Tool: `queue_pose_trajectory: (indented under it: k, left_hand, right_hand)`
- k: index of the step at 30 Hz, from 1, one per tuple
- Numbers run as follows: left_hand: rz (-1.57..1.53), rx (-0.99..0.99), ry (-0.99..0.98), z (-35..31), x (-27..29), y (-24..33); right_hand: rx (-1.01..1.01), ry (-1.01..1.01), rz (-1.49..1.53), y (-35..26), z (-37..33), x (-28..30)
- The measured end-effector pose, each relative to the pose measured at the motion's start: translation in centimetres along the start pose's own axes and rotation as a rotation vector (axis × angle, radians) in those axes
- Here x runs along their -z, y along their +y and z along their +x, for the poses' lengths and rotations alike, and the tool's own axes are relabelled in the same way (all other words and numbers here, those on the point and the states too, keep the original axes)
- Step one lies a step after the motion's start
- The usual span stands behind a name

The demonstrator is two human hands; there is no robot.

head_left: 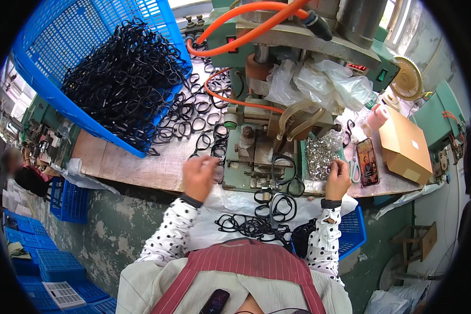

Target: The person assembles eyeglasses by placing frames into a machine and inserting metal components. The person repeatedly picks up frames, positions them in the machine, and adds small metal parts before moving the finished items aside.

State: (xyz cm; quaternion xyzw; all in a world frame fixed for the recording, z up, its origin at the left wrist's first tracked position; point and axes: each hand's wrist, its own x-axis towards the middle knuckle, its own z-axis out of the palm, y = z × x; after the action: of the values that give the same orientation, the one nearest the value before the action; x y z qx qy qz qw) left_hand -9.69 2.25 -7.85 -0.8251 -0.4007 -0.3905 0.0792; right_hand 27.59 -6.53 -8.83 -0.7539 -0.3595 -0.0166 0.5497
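Note:
My left hand, somewhat blurred, is over the table's front edge with its fingers loosely bent and apart, beside loose black eyeglass frames. I see nothing held in it. At the front right corner of a green tray of small shiny metal parts, my right hand has thumb and fingertips pinched together; whatever is between them is too small to make out. Between my hands stands a green press machine. Black frames hang at its front, and a further pile lies on white sheeting over my lap.
A blue basket heaped with black frames tilts on the table at left. Orange hoses arch over the press. To the right are scissors, a phone and a cardboard box. Blue crates stack on the floor.

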Motion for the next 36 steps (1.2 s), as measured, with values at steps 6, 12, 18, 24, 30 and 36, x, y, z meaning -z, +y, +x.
queue_pose_trajectory:
  k: [6,12,18,24,30,36]
  left_hand:
    - [0.41,0.036,-0.445,-4.2,2.7,-7.4]
    - [0.169,0.053,-0.459,-2.1,3.9,-7.2]
    - [-0.43,0.624,0.081,2.7,0.4,-9.6]
    - [-0.323,0.688,0.166,1.2,-7.9,-10.2]
    - [-0.561,0.677,0.138,2.5,-6.6,-5.2]
    - [-0.666,0.533,0.138,4.6,-1.7,-0.5]
  right_hand:
    - [0.048,-0.024,-0.03,-0.1,-0.3,0.1]
    - [0.059,-0.042,-0.041,-0.2,-0.2,0.2]
    - [0.129,-0.072,0.083,-1.9,0.1,-0.1]
    - [-0.075,-0.439,0.541,-10.7,-0.6,0.3]
    - [-0.057,-0.511,0.533,-15.4,-2.3,0.5]
    - [-0.158,-0.471,0.655,-15.8,-2.7,-1.6]
